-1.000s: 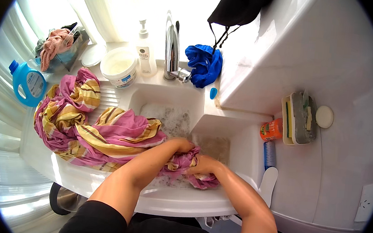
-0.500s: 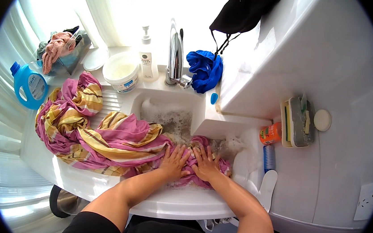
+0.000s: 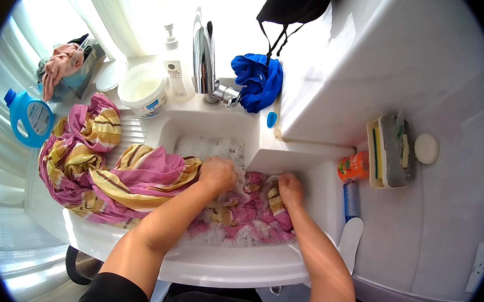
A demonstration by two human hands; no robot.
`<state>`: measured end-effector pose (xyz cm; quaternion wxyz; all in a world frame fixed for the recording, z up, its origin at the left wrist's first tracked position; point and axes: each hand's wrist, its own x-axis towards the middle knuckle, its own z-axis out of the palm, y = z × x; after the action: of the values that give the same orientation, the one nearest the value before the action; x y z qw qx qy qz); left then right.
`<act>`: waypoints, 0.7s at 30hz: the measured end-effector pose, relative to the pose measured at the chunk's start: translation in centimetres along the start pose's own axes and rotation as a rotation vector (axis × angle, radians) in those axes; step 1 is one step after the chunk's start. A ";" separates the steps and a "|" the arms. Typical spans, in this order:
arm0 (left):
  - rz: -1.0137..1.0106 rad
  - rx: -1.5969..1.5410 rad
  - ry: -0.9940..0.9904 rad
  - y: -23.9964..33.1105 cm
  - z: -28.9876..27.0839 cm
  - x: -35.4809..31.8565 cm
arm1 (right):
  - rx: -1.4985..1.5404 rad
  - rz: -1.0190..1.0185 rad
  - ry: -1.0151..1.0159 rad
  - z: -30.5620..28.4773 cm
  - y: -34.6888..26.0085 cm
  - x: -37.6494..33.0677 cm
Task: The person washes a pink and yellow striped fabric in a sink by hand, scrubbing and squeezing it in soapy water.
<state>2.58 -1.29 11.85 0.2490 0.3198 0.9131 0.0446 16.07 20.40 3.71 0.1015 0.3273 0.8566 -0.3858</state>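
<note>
Both hands, left and right, pressed fisted grips into the pink striped cloth in the sudsy sink, probably clutching folds; best to knead evenly and keep the draped end off the floor.

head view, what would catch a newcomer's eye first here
First, the pink and yellow striped cloth, heaped on the drainboard at left and trailing into the soapy sink. There the left hand and right hand press its wet end into the suds. Next, the blue detergent bottle at far left and a blue cloth beside the tap.
</note>
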 end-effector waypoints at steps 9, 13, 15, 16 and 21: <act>-0.187 -0.176 -0.181 -4.0 3.7 -1.0 | 0.812 0.388 -0.317 6.5 -3.0 -1.5; 0.034 -0.721 -0.083 -6.2 4.1 -5.8 | 1.208 0.186 -0.766 2.6 -7.2 -5.9; 0.203 -0.845 -0.114 -5.3 2.3 -9.8 | 0.991 0.059 -0.879 0.8 -6.8 -7.5; 0.331 -0.763 -0.094 -5.1 1.6 -11.7 | 0.714 -0.116 -0.852 -0.1 -7.1 -8.6; 0.441 -0.230 0.148 -3.1 2.4 -15.7 | -0.535 -0.419 -0.626 -1.2 -9.0 -14.1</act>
<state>12.53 -13.51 15.73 0.2004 0.4767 0.8259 0.2245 21.16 10.09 15.88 0.3560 -0.0229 0.9019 -0.2435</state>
